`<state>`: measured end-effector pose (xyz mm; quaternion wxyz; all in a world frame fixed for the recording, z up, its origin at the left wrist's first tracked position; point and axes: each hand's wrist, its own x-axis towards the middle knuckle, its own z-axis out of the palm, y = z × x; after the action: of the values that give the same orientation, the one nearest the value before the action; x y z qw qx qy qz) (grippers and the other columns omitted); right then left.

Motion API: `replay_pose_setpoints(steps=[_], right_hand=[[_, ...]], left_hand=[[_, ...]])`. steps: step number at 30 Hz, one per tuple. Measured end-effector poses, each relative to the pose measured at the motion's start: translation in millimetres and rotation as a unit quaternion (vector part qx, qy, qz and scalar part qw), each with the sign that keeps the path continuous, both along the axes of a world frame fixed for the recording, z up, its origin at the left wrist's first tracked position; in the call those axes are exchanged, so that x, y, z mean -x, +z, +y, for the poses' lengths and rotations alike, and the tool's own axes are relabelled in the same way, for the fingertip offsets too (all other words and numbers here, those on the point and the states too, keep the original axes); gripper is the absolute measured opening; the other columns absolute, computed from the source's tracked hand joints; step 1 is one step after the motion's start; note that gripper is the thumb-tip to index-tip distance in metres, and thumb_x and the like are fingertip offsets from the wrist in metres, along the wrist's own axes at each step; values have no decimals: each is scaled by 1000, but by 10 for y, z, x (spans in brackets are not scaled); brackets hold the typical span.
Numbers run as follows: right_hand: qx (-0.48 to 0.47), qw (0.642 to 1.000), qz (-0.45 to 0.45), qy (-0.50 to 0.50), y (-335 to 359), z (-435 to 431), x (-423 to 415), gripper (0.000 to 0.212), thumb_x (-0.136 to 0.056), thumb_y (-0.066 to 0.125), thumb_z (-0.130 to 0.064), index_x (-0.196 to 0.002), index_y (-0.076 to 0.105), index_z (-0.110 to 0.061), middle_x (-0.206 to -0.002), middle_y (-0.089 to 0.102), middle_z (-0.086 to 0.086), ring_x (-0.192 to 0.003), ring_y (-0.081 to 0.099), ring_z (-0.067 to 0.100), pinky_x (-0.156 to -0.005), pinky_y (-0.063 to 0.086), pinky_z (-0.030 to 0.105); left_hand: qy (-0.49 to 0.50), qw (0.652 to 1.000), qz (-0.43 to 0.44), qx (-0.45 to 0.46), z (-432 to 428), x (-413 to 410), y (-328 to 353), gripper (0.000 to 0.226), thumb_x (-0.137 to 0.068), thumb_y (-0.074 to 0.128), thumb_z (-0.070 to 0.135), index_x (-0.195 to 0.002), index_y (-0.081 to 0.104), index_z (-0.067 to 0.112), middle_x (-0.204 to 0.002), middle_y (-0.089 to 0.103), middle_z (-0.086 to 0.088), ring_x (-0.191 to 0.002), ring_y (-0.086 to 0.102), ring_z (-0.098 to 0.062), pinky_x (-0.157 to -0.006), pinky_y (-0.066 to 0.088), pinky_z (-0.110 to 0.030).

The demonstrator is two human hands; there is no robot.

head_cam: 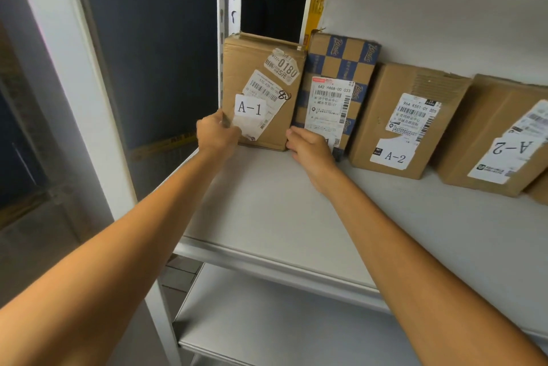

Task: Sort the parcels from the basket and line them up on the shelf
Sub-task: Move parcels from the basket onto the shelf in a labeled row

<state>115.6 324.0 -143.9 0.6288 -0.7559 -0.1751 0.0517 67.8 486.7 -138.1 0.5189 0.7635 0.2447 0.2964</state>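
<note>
A brown cardboard parcel labelled A-1 (261, 69) stands upright at the far left of the white shelf (296, 205). My left hand (216, 134) grips its lower left corner. My right hand (311, 149) holds the lower edge between this parcel and a blue-and-brown checked parcel (341, 63) standing next to it. Further right a brown parcel labelled A-2 (415, 110) leans against the back wall, then another parcel (489, 134) whose A-2 label is upside down.
The shelf's slotted white upright (226, 9) rises just left of the A-1 parcel. A lower shelf board (267, 321) shows beneath. A dark panel and a white frame lie to the left. The corner of one more box (538, 190) peeks in at the right edge.
</note>
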Motion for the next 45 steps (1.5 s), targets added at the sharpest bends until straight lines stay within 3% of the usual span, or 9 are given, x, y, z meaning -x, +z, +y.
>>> replay_pose_setpoints(steps=[2, 7, 10, 15, 27, 33, 37, 41, 45], right_hand=[[32, 998, 6, 45, 60, -70, 59, 50, -98, 55, -33, -142, 47, -11, -142, 52, 4, -132, 47, 19, -114, 35, 39], [94, 988, -89, 80, 48, -275, 246, 63, -90, 61, -39, -144, 45, -13, -144, 50, 3, -134, 45, 16, -113, 34, 33], [146, 975, -151, 76, 47, -548, 363, 61, -90, 65, -32, -144, 43, -14, -145, 46, 2, -134, 41, 16, -110, 33, 30], [193, 959, -202, 53, 96, -1237, 513, 59, -92, 63, -31, -145, 42, -13, -149, 43, 6, -137, 39, 23, -112, 33, 34], [246, 953, -146, -98, 179, -3921, 825, 57, -96, 55, -40, -146, 39, -19, -152, 39, 6, -138, 38, 26, -108, 36, 35], [254, 935, -108, -224, 4, -5329, 1218, 54, -95, 56, -39, -145, 42, -20, -149, 43, 4, -135, 42, 24, -109, 36, 35], [253, 917, -63, -303, -37, -6143, 1532, 61, -94, 57, -42, -148, 36, -22, -149, 41, 6, -135, 40, 26, -107, 39, 36], [243, 892, -12, -381, -102, -6869, 1922, 60, -94, 58, -41, -147, 38, -20, -145, 44, 9, -131, 44, 29, -103, 45, 41], [255, 862, 30, -436, -204, -7508, 2369, 60, -96, 56, -40, -147, 38, -15, -151, 37, 8, -139, 37, 25, -102, 34, 24]], left_hand=[[-38, 999, 1, 24, -131, 41, 28, 54, -87, 62, 5, -136, 41, 11, -131, 55, -6, -120, 54, -26, -73, 51, -25], [-102, 986, 43, -129, -560, 377, 32, 66, -88, 59, 8, -148, 29, 7, -145, 42, -12, -132, 42, -28, -96, 39, -29], [-141, 958, 69, -240, -759, 597, 66, 67, -87, 61, 7, -147, 32, 6, -151, 35, -13, -140, 32, -25, -109, 26, -26], [-166, 936, 105, -292, -1241, 854, 193, 59, -90, 61, 16, -144, 39, 12, -147, 43, -9, -136, 39, -24, -109, 29, -31], [-297, 837, 93, -450, -3616, 546, 469, 55, -92, 60, 33, -143, 41, 28, -145, 47, -8, -131, 43, -31, -110, 32, -48], [-421, 785, 56, -450, -5074, 424, 364, 52, -93, 58, 33, -142, 42, 28, -150, 41, -2, -138, 35, -25, -114, 26, -43], [-517, 719, 31, -463, -6061, 463, 341, 58, -91, 59, 34, -144, 36, 31, -152, 37, -1, -139, 32, -24, -115, 24, -45], [-584, 681, 5, -442, -6870, 543, 305, 57, -91, 59, 31, -143, 36, 33, -151, 37, 1, -138, 33, -22, -115, 23, -47], [-647, 629, -28, -431, -7649, 639, 134, 50, -94, 54, 40, -141, 40, 31, -147, 42, 0, -134, 38, -24, -113, 27, -41]])
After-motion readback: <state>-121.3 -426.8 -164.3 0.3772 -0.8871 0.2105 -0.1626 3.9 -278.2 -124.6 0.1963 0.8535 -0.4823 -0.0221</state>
